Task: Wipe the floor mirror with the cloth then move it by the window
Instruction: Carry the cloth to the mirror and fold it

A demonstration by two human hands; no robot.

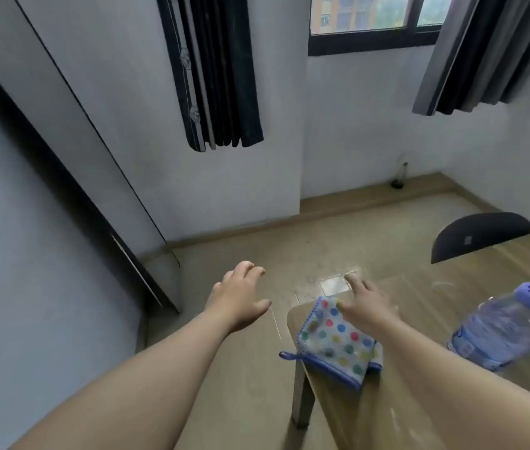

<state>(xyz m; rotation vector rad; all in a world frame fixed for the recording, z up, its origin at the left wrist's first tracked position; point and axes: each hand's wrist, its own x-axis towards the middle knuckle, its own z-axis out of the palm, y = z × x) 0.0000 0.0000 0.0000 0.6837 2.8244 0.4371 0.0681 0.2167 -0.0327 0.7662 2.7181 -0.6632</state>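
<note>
Shows the opening stage of the task, judging by the layout: nothing wiped yet, nothing moved. Finds the cloth (338,344) folded on the near corner of the desk (452,280), gripped by neither hand. Places the right hand (367,303) over the far edge of the cloth, fingers spread and straight, holding nothing; cannot tell thumb contact with the fabric. Places the left hand (240,293) out over the floor, apart from the cloth, fingers loosely spread, likewise holding nothing. Leaves every step to do: picking up the cloth, wiping the glass, carrying the mirror across to the window (364,17).

Locates the floor mirror (94,206) at the left of the view, apparently leaning against the wall, well apart from the window at the top right. Presents as a tall panel with a thick dark frame and a face reflecting only pale grey wall. Reveals no smears or dust at this angle, with the top cut off by the picture edge. Suggests, from the height, a two-handed carry. Shows the cloth as white with coloured dots, blue trim and a hanging loop at one corner. Includes also a water bottle (500,329) on the desk beside the right forearm, and a dark chair (481,235) at the far side.
</note>
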